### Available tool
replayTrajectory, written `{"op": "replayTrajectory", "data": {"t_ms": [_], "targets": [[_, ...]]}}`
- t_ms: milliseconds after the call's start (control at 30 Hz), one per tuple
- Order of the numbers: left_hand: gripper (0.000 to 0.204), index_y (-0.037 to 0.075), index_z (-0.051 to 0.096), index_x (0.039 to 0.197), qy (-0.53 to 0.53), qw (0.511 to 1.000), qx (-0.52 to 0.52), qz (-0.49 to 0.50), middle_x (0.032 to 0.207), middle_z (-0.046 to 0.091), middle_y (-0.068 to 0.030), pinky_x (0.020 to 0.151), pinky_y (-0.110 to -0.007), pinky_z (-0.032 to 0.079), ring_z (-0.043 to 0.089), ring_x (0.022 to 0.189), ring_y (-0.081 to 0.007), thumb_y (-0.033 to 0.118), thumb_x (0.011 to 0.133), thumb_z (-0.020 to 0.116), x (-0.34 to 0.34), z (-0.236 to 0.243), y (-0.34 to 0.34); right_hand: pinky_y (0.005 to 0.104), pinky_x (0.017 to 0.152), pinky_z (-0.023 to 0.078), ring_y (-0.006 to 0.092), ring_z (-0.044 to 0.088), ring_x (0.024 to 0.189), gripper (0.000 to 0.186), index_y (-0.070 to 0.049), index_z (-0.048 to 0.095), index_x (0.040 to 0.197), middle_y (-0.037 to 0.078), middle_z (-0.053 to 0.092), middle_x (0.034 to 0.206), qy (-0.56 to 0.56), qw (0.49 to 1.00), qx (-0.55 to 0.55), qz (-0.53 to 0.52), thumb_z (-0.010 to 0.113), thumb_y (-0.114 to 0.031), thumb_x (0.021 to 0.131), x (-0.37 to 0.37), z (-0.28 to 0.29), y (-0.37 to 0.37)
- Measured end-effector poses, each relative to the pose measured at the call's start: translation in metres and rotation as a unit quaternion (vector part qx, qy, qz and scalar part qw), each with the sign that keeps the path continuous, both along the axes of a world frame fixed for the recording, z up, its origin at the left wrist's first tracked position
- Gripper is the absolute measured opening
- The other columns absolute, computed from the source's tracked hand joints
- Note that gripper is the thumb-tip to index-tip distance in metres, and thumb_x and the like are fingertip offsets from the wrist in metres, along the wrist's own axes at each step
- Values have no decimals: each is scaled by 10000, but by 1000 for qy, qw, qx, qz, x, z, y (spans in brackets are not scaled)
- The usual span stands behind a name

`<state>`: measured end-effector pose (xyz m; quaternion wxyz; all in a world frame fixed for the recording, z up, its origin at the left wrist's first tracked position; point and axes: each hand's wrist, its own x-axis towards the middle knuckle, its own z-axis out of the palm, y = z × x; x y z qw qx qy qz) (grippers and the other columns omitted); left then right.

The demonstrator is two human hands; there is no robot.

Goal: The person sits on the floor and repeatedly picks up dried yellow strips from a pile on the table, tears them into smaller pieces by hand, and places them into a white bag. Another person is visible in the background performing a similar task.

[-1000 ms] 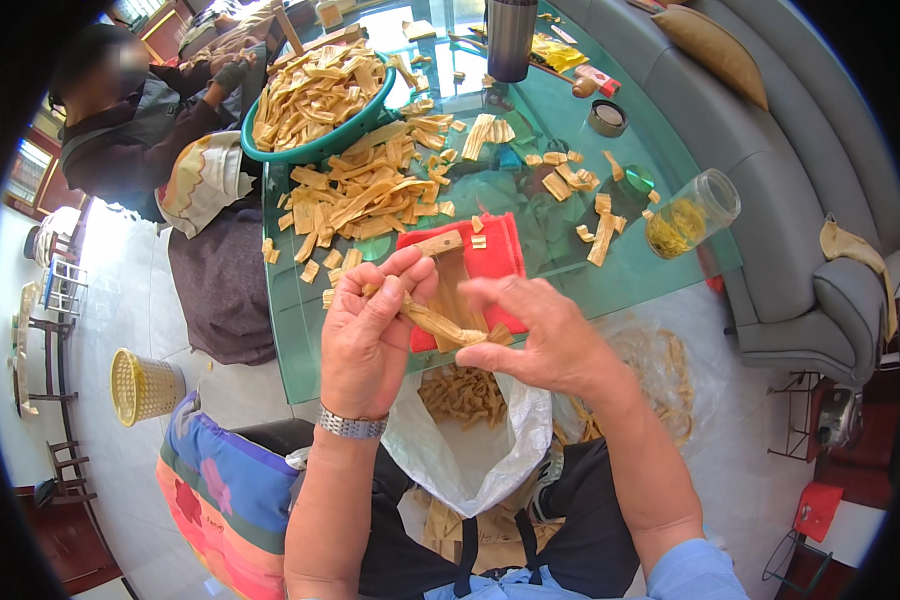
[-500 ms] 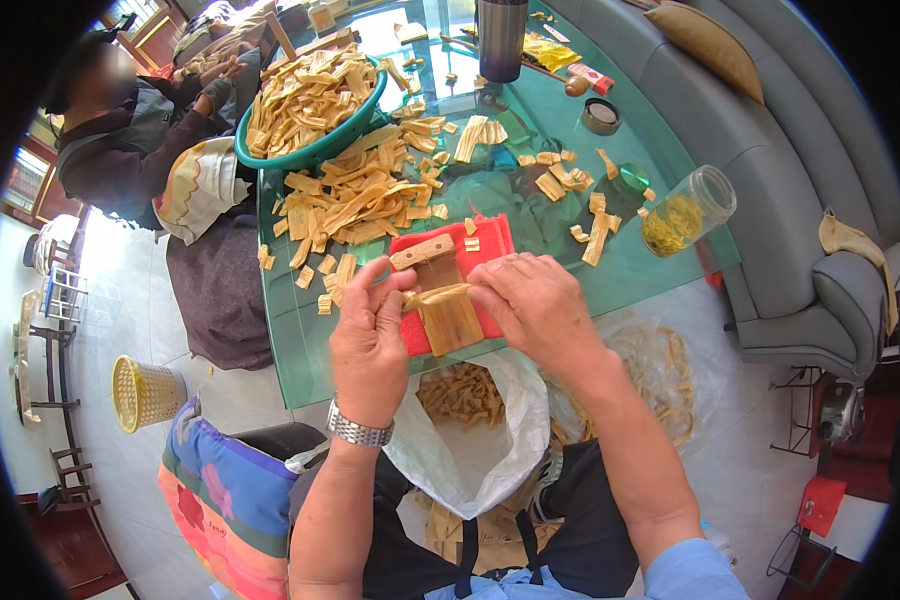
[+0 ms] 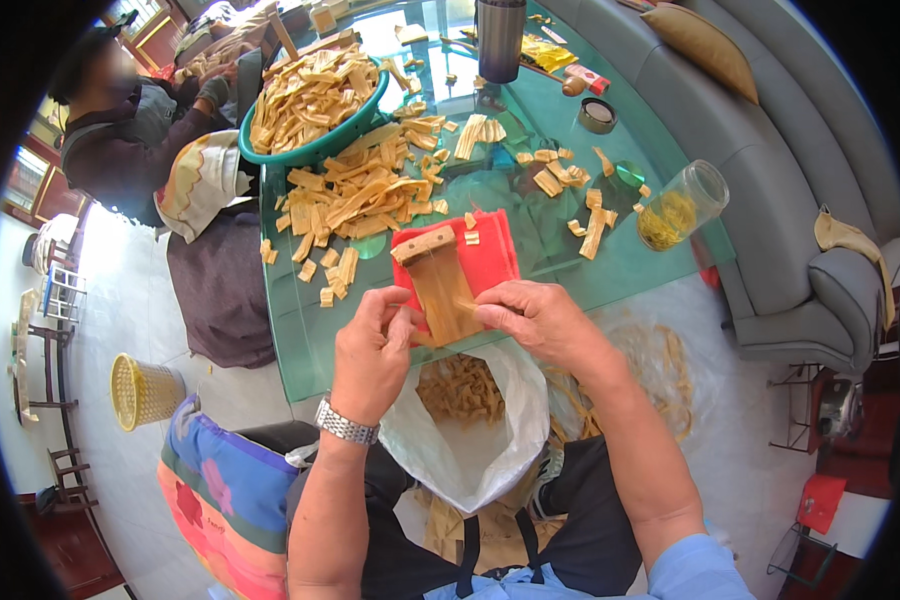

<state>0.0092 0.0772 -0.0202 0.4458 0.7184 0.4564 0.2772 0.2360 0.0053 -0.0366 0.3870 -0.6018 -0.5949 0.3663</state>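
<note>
Over the front of a small wooden board (image 3: 440, 285) with a raised block at its far end, my two hands work close together. My left hand (image 3: 370, 345), with a metal watch on the wrist, pinches a tan dried strip (image 3: 464, 304) by the board's left edge. At the right edge my right hand (image 3: 540, 315) has thumb and forefinger closed on the strip. Motion smears the strip's middle, so I cannot tell whether it is in one piece. Under the board lies a folded red cloth (image 3: 495, 255), with small cut pieces (image 3: 471, 238) on it.
Loose strips (image 3: 370, 195) pile beside a heaped green basket (image 3: 310, 152) on the glass table (image 3: 560, 285). A jar (image 3: 685, 205) and tumbler (image 3: 500, 40) stand farther off. Below my hands hangs an open white sack (image 3: 520, 420) with pieces inside. Another person (image 3: 130, 150) sits at left.
Both hands have moved lower and nearer to me, with the strip going from across the board's middle to its front part. The left wrist has shifted slightly left.
</note>
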Motion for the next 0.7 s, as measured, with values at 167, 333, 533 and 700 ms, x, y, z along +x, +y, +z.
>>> {"op": "replayTrajectory", "data": {"t_ms": [167,333,533,700], "targets": [[233,-12,650,1162,-46,998,-43,-12,907,756,-56,818,-251,520,686,861,-95,185,1059,580,-6,16,-11,284,720,540,116,660,785,378,-34,764,1047,27,730,908,197,958,-209,29,589,-370,1052,0,16,-7],[274,-8,675,1136,-75,996,-30,-22,872,748,-45,796,-247,515,658,842,-74,243,1052,605,-16,13,-18,275,722,545,120,666,776,435,-14,759,1000,38,734,907,147,966,-206,50,571,-401,1058,-4,12,-21],[283,-15,678,1144,-106,992,-57,-31,911,731,-36,790,-230,501,637,872,-74,245,1050,616,-30,18,-34,257,749,532,101,636,801,376,-3,729,1043,34,707,896,133,979,-154,5,568,-342,1065,6,20,-47],[287,-22,676,1139,-111,992,-50,-43,913,730,-42,795,-236,502,638,873,-79,244,1046,622,-40,23,-58,248,725,524,88,625,779,340,-15,731,1034,11,702,877,65,985,-156,-16,581,-319,1056,17,16,-89]]}}
